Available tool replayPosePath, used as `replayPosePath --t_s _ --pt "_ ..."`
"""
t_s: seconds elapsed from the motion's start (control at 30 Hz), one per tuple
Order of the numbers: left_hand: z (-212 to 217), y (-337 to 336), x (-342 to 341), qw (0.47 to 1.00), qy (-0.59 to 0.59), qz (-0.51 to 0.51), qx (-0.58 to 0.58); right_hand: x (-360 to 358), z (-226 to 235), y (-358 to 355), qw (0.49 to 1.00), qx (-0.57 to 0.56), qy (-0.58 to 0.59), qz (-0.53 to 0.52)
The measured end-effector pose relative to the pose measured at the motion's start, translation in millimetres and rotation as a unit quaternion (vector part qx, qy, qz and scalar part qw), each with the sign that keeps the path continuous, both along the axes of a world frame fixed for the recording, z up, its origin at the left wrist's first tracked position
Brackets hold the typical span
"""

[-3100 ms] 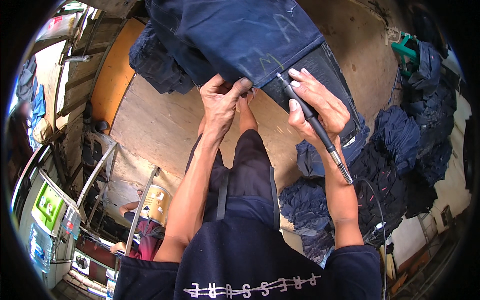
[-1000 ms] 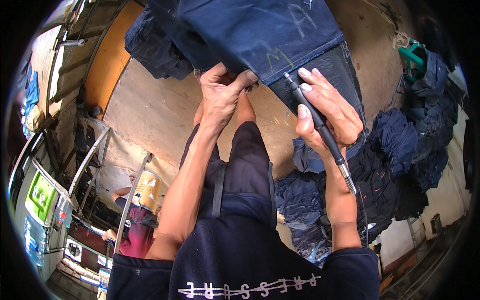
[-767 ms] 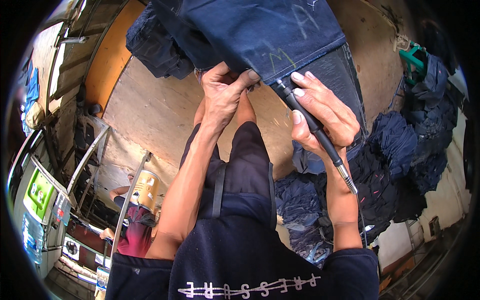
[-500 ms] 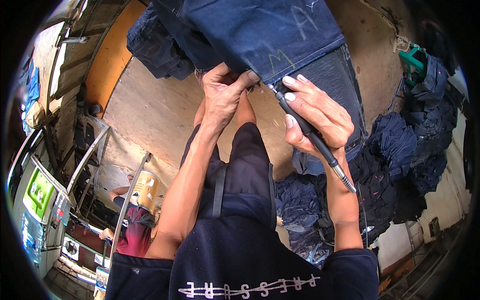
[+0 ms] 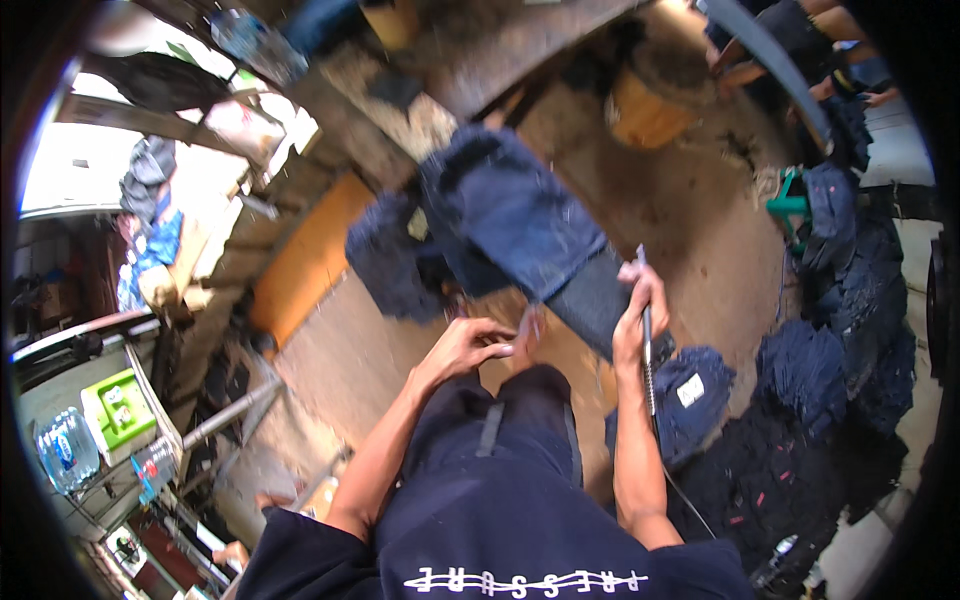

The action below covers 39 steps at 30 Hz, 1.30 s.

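My right hand (image 5: pixel 634 325) is closed round a black pen-shaped rotary tool (image 5: pixel 647 330), its tip pointing up and a springy sleeve and cable trailing below. It is held just right of a dark grey board (image 5: pixel 600 305). Over this board lies a blue denim garment (image 5: pixel 520 205), its hem toward me. My left hand (image 5: pixel 465 347) hovers above my lap, fingers loosely bent, thumb apart, with nothing visible in it. A gap separates it from the denim. Motion blurs the tool's tip and the cloth.
Piles of dark denim (image 5: pixel 800 375) lie at the right, near a green stool (image 5: pixel 790 205). An orange panel (image 5: pixel 310 260) stands at the left. Farther left are a green tray (image 5: pixel 127 410) and a water bottle (image 5: pixel 67 450). Other people (image 5: pixel 800 45) are at the far right.
My left hand has let go of the denim hem and drawn back toward me. My right hand has lifted the tool off the hem, moving right. The view has widened and shifted.
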<state>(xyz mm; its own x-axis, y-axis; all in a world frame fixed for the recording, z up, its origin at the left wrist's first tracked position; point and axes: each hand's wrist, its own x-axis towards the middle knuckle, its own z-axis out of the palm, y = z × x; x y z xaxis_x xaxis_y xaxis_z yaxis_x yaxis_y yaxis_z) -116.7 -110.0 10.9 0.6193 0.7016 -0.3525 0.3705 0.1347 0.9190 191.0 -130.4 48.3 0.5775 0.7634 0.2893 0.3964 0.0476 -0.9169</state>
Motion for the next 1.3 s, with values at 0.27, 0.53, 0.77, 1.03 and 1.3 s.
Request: replayPosePath --t_s 0.27,0.53,0.77,1.03,1.3 --pt "-53 182 -62 0.949 -0.084 0.3 -0.051 -33 15 40 0.985 -0.113 -0.118 -0.05" --pt "-39 233 -36 0.962 -0.045 0.259 -0.07 -19 -24 47 0.99 -0.112 -0.069 -0.056" --pt "21 246 -67 0.927 0.168 0.074 0.327 15 -25 61 0.987 -0.16 0.003 0.017" --pt "46 175 27 0.874 0.104 -0.002 0.475 110 -40 -49 0.989 -0.144 0.041 -0.002" --pt "24 -8 243 0.942 0.133 -0.027 0.306 255 -34 -155 0.902 -0.244 -0.202 -0.295"
